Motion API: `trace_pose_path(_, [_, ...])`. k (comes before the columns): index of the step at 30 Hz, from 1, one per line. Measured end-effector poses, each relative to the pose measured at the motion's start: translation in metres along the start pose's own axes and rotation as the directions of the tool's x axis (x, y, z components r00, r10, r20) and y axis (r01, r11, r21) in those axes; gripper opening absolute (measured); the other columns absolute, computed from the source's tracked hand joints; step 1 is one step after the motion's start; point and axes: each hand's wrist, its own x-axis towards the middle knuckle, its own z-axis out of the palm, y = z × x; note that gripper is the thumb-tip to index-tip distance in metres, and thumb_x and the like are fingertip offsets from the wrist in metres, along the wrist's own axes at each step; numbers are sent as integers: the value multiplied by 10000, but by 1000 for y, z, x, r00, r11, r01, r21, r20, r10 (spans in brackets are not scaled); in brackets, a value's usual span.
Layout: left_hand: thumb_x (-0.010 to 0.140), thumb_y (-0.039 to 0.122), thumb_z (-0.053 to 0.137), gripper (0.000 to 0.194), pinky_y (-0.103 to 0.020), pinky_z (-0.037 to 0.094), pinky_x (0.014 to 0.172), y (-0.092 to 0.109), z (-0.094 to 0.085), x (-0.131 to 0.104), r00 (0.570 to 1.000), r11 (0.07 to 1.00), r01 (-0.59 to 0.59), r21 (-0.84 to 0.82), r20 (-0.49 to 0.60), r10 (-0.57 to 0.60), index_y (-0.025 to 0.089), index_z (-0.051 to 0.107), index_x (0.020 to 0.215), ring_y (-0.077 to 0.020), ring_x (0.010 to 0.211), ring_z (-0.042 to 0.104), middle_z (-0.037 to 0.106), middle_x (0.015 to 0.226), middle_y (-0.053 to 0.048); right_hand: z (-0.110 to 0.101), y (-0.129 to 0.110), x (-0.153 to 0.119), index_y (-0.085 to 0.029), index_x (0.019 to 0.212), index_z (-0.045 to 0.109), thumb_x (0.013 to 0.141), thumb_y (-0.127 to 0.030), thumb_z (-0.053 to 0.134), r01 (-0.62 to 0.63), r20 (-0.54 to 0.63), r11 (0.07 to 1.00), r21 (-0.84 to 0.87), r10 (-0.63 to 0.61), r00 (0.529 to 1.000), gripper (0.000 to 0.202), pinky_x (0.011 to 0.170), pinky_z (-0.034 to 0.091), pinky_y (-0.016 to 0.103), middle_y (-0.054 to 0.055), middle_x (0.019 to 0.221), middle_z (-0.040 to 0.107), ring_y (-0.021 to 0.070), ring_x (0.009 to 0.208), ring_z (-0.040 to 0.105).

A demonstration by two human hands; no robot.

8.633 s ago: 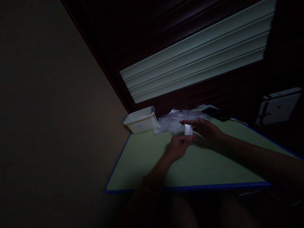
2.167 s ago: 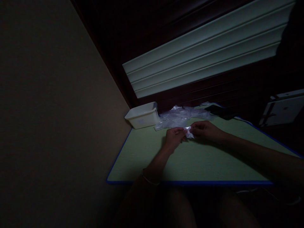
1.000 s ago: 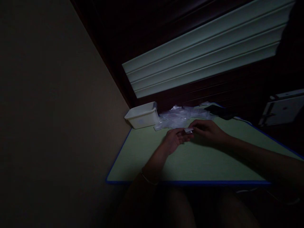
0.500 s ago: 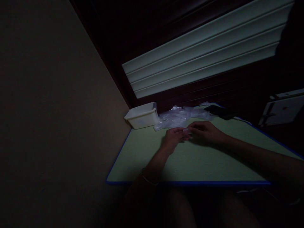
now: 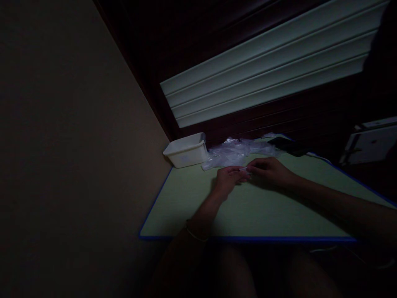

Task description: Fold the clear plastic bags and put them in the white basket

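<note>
My left hand [image 5: 228, 179] is closed on a small clear plastic piece [image 5: 244, 169] above the green table. From the right, my right hand [image 5: 267, 169] pinches the same piece, thumb and forefinger together at its edge. The two hands nearly touch. Just beyond them lies a heap of clear plastic bags [image 5: 231, 152]. The dim light hides the finer detail of the piece between my fingers.
A white plastic bin [image 5: 187, 155] stands at the table's back left, against the wall. A dark object [image 5: 288, 146] with a pale cable lies at the back right. The green table [image 5: 186, 203] has a blue edge.
The small plastic piece has shifted slightly between my fingers, and my right hand has moved a little. Both hands still hold it.
</note>
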Motion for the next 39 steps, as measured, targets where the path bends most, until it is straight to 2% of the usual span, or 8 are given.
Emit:
trace_pose_path(4, [687, 223, 778, 266, -269, 519, 680, -2, -1, 2, 1000, 1000, -18, -15, -1, 18, 100, 674, 899, -142, 657, 680, 722, 749, -83, 1, -3, -1, -151, 799, 721, 767, -510, 658, -50, -5, 998, 45, 51, 999, 366, 644, 456, 317, 60, 738, 690, 186, 677, 597])
trace_pose_path(10, [681, 235, 783, 278, -235, 488, 608, -1, -2, 2, 1000, 1000, -11, 8, -22, 11, 109, 683, 908, -122, 600, 659, 722, 748, -76, 3, 1, -2, -147, 836, 706, 752, -505, 683, -114, 102, 989, 98, 104, 989, 368, 565, 426, 278, 60, 752, 680, 163, 646, 571])
trace_pose_path(17, [677, 244, 788, 300, -254, 498, 636, -3, -2, 4, 999, 999, -32, 19, -27, 33, 100, 676, 915, -126, 608, 658, 724, 761, -91, 2, 5, 0, -159, 765, 684, 715, -525, 704, -71, 46, 996, 50, 69, 997, 371, 587, 432, 290, 49, 712, 663, 171, 649, 572])
trace_pose_path(25, [669, 255, 785, 330, -254, 506, 645, -5, -4, 5, 999, 999, -39, -2, -14, 39, 102, 658, 932, -135, 627, 672, 728, 763, -90, 4, 8, 1, -155, 762, 658, 692, -508, 732, -139, 24, 981, 132, 137, 990, 367, 519, 380, 261, 8, 647, 612, 128, 564, 518])
trace_pose_path(29, [682, 246, 773, 292, -245, 491, 622, -3, -4, 4, 998, 999, -27, -20, -56, 26, 112, 644, 907, -146, 632, 682, 732, 758, -91, 4, 8, 2, -157, 778, 650, 660, -517, 751, -196, -4, 956, 218, 202, 979, 392, 493, 362, 257, 8, 633, 616, 122, 536, 507])
trace_pose_path(34, [684, 261, 778, 289, -244, 483, 619, 0, -5, 1, 995, 999, -29, -25, -96, 26, 108, 647, 891, -150, 631, 682, 733, 762, -102, 4, 4, 1, -156, 807, 660, 685, -521, 735, -246, 31, 928, 281, 247, 968, 392, 487, 352, 253, 3, 630, 608, 114, 521, 494])
trace_pose_path(39, [667, 265, 800, 299, -265, 508, 655, 8, -12, 1, 987, 999, -31, -26, -161, 26, 103, 647, 867, -166, 661, 695, 729, 766, -111, 7, 7, -2, -161, 794, 643, 730, -558, 686, -327, 100, 901, 284, 312, 945, 404, 436, 286, 235, -25, 585, 546, 85, 463, 418])
